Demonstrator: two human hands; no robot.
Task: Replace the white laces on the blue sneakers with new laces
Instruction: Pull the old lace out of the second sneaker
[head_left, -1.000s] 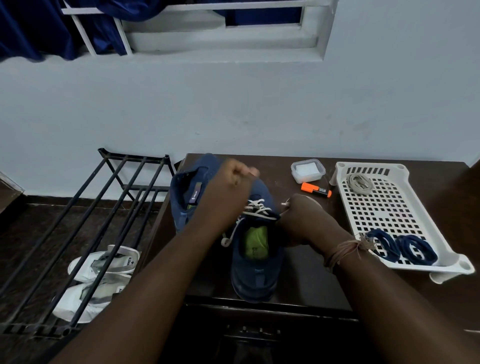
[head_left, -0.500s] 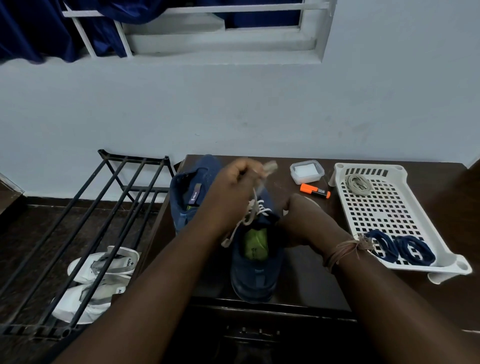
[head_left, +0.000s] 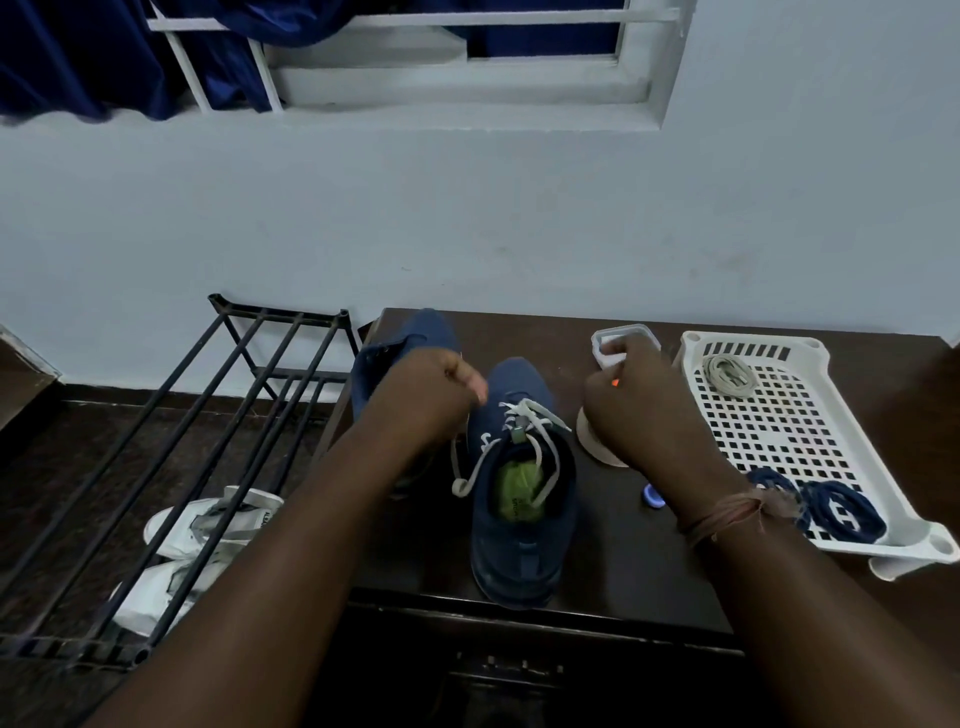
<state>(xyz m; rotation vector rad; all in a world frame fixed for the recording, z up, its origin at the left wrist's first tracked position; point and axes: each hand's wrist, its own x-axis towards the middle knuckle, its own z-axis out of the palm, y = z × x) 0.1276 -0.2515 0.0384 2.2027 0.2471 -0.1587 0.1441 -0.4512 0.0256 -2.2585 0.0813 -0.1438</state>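
Pulling now: your left hand (head_left: 441, 387) is curled tight, its grip seems to pinch one end of the white lace (head_left: 524, 415); your right hand (head_left: 631, 400) is curled too, and you cannot tell what its grip holds.
Shoe: the near blue sneaker (head_left: 524, 519) sits on the table (head_left: 623, 571) between your two grips.
Done: the top holes look empty and the lace hangs loose.
Left: the lace is still in the lower holes; the other sneaker (head_left: 410, 338) waits behind your left grip.
New laces: the dark blue laces (head_left: 831, 509) lie in the white tray (head_left: 810, 431), past your right grip.
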